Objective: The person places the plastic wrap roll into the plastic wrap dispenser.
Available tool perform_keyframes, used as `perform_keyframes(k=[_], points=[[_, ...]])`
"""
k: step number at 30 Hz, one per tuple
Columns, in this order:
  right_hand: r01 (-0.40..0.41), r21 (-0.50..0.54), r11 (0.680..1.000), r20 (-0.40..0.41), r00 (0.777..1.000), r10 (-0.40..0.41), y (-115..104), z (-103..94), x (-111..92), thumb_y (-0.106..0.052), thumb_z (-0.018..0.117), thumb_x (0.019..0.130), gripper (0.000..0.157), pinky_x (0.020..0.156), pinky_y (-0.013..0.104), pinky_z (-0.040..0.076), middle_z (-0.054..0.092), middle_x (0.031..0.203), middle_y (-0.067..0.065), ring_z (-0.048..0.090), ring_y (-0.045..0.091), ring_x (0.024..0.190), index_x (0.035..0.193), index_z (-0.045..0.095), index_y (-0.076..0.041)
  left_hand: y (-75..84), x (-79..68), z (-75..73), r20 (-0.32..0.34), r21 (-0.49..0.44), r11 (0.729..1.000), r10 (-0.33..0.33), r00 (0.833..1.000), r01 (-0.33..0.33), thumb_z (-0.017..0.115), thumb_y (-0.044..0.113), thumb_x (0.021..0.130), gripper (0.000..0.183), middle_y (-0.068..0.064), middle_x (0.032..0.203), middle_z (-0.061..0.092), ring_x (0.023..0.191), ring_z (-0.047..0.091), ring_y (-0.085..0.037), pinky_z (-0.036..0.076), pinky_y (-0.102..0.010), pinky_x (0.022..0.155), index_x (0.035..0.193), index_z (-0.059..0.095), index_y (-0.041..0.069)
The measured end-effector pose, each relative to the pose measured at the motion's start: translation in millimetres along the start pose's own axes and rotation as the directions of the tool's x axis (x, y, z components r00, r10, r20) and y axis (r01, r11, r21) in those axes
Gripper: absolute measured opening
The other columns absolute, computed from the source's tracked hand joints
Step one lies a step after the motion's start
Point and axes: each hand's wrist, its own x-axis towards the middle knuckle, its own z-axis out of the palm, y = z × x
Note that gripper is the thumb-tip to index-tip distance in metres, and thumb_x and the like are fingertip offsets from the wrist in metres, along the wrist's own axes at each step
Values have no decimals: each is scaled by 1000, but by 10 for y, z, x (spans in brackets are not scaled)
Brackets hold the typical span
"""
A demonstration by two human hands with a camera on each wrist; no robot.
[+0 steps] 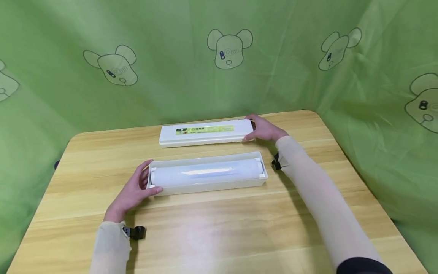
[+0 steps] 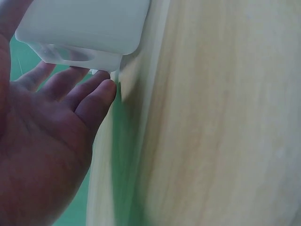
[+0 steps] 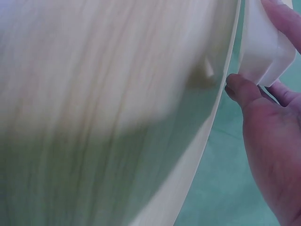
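Note:
In the head view, a long white plastic box (image 1: 212, 189) lies without its cover on the table, a roll of cling film (image 1: 205, 172) lengthwise inside it. My left hand (image 1: 131, 192) grips the box's left end, thumb along the near side and fingers round the far corner. Behind the box is its long white lid (image 1: 205, 140), with a green and yellow label (image 1: 204, 130) on top. My right hand (image 1: 265, 129) holds the lid by its right end, thumb at the near edge and fingers at the far edge. Both wrist views show the fingers close around these ends.
The wooden table (image 1: 219, 236) has rounded far corners. Green curtain (image 1: 178, 87) with mouse-head drawings hangs behind it and along its sides. Dark straps with small devices (image 1: 135, 232) sit at both wrists.

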Motion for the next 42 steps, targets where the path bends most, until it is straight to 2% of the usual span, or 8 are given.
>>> perform_keyframes(k=[3, 7, 14, 21, 27, 34, 42], points=[[3, -4, 1000, -1, 1000, -3, -9, -15, 3, -21, 90, 69, 95, 113, 49, 27, 45, 137, 22, 41, 37, 127, 142, 35, 3, 12, 0, -12, -4, 5, 1000, 2, 1000, -2, 80, 11, 83, 99, -17, 156, 31, 135, 39, -34, 38, -24, 105, 157, 14, 14], [-9, -12, 1000, 3, 1000, 9, -21, -28, -20, -24, 91, 69, 96, 114, 49, 25, 44, 140, 21, 38, 37, 131, 143, 36, 1, 4, -6, -12, 0, -8, 1000, 8, 1000, -8, 80, 10, 83, 99, -19, 156, 30, 135, 39, -35, 39, -20, 102, 157, 13, 12], [-7, 59, 998, -4, 1000, 8, 6, -34, -51, -23, 91, 70, 95, 114, 47, 26, 43, 139, 21, 40, 36, 130, 143, 36, 1, -16, 4, -8, -2, -22, 1000, 21, 1000, -21, 80, 9, 83, 99, -18, 155, 31, 134, 40, -35, 40, -16, 99, 157, 14, 11], [-16, 64, 998, -2, 1000, 16, 30, -44, -78, -23, 91, 70, 98, 115, 47, 24, 40, 143, 23, 37, 37, 133, 145, 32, 3, -21, 9, -7, -2, -12, 1000, 16, 1000, -16, 80, 10, 83, 99, -19, 155, 31, 135, 39, -35, 39, -17, 101, 157, 13, 12], [-18, 96, 995, -1, 1000, 18, -8, -55, -109, -19, 90, 71, 96, 114, 47, 27, 40, 142, 24, 38, 39, 133, 145, 32, 3, -15, -5, -11, -2, 1, 1000, 15, 1000, -15, 79, 10, 84, 99, -19, 156, 29, 136, 38, -35, 38, -20, 103, 157, 13, 13], [8, 138, 990, -4, 1000, -7, -66, -57, -121, -15, 91, 69, 94, 114, 45, 29, 44, 140, 20, 40, 36, 132, 143, 34, 3, -15, -8, -13, 0, -29, 999, 15, 1000, -15, 79, 8, 84, 98, -19, 156, 30, 135, 38, -35, 39, -15, 99, 157, 14, 13], [15, 148, 989, -3, 1000, -15, -83, -80, -176, -15, 91, 69, 93, 113, 43, 32, 46, 138, 18, 43, 34, 130, 142, 36, 1, -16, -2, 0, -4, -30, 999, 15, 1000, -15, 79, 7, 83, 98, -21, 155, 31, 134, 39, -36, 40, -16, 99, 157, 14, 12]])
